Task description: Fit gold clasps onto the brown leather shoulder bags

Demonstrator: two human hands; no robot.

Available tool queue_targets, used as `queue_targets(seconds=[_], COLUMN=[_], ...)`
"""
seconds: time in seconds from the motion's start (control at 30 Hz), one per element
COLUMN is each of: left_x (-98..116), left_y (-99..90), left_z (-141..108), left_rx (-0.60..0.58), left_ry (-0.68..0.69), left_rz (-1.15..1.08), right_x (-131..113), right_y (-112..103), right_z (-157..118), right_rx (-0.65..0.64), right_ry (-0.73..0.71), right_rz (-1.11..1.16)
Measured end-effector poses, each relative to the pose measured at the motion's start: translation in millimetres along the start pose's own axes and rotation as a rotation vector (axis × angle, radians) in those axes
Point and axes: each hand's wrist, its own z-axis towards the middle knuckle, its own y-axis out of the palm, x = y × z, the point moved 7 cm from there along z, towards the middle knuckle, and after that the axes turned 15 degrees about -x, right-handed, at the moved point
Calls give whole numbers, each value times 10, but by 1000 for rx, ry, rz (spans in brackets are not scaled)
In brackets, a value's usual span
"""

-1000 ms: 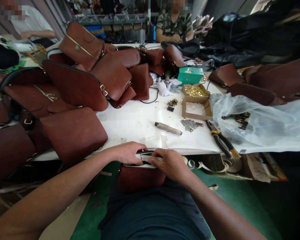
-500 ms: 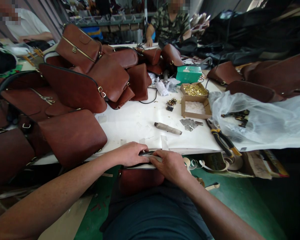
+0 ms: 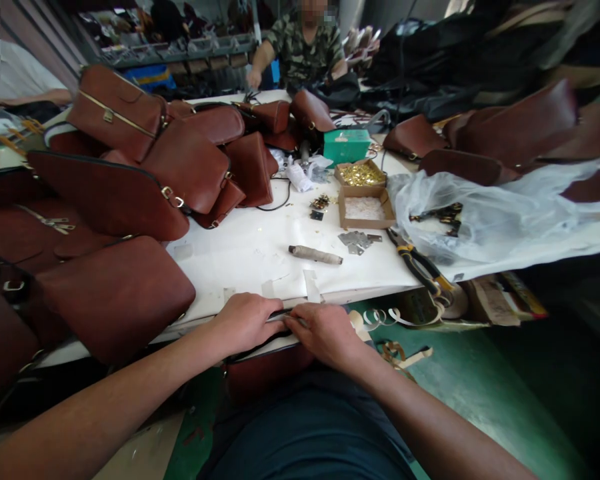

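Observation:
A brown leather bag [image 3: 267, 373] rests on my lap against the front edge of the white table [image 3: 240, 257]. My left hand [image 3: 247, 323] grips the bag's dark upper edge from the left, thumb pointing toward the right. Close beside it, my right hand [image 3: 325, 333] pinches the same edge, its fingers curled over. The fingertips of both hands nearly meet. A wrapped rod [image 3: 316, 255] lies on the table beyond my hands, with thin metal plates [image 3: 360, 242] to its right.
Brown bags [image 3: 115, 293] are heaped at the left. Pliers [image 3: 423, 267], a box of gold pieces [image 3: 363, 175], an open carton [image 3: 365, 207], a green box [image 3: 347, 145] and a plastic bag [image 3: 485, 213] lie at the right. A person in camouflage [image 3: 305, 50] sits across the table.
The view has turned to the right, so the table items appear farther left. Both hands keep hold of the bag's edge, drawn a little closer together. The person across has reached an arm outward.

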Motion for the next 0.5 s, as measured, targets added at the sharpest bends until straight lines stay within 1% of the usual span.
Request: queue_targets(seconds=[0.13,0.27,0.33,0.4,0.43,0.47,0.5], left_x=[92,264,350,400,410,409,395], left_y=[46,86,90,85,82,82,87], left_z=[-29,-34,-22,-7,-5,-7,-16], left_rx=[-39,-55,-55,-47,-41,-33,-26], left_ry=[12,40,52,60,70,86,103], left_rz=[64,160,200,222,222,217,206], right_x=[-48,-104,-171,-241,-229,-159,-14], right_y=[-28,-110,-127,-146,-183,-240,-305], right_z=[-57,-110,-169,-279,-346,-412,-479], right_rx=[-27,-88,-182,-270,-267,-219,-129], right_ry=[-20,-50,-145,-293,-341,-347,-300], right_rz=[-32,-50,-8,85,158,248,351])
